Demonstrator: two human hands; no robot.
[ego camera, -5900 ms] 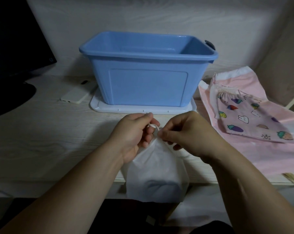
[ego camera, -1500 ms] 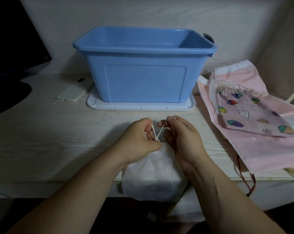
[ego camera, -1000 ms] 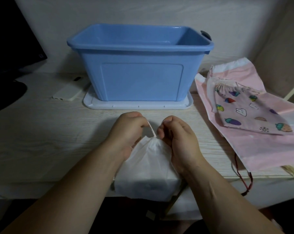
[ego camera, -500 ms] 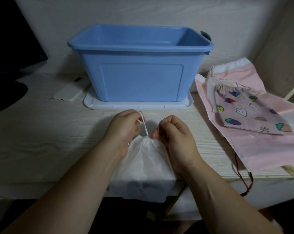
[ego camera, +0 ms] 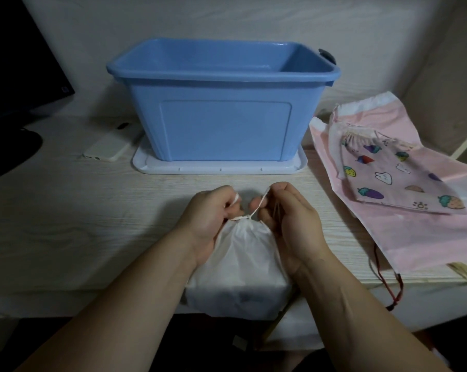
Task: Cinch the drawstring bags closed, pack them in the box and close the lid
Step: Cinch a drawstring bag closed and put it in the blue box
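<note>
Slippage is the main risk at this point: the left hand [ego camera: 211, 218] and the right hand [ego camera: 291, 221] sit close together at lower centre of the frame. Each pinches one strand of the thin white cord [ego camera: 258, 208] just above the gathered neck of the white bag [ego camera: 240, 267], fingers curled tight on it. The bag's mouth looks drawn nearly shut, so I judge the cinching of this bag to be almost done, with packing not yet begun. The strands are thin and the pinches small, so one could slide out and let the neck loosen. An uneven pull could also bunch the fabric to one side. The bag's base overhangs the near edge of the worktop [ego camera: 79, 216], and if both hands release at once it may tip off. The blue box [ego camera: 221, 122] stands open at upper centre, beyond the hands, but it rests on its own white lid [ego camera: 216, 167], so the box must be lifted off before the lid can go on. At right the printed bag [ego camera: 393, 178] lies on the pink bag [ego camera: 420, 237], both unpacked. A red string [ego camera: 388, 285] hanging over the worktop's edge there could snag when those bags are picked up.
</note>
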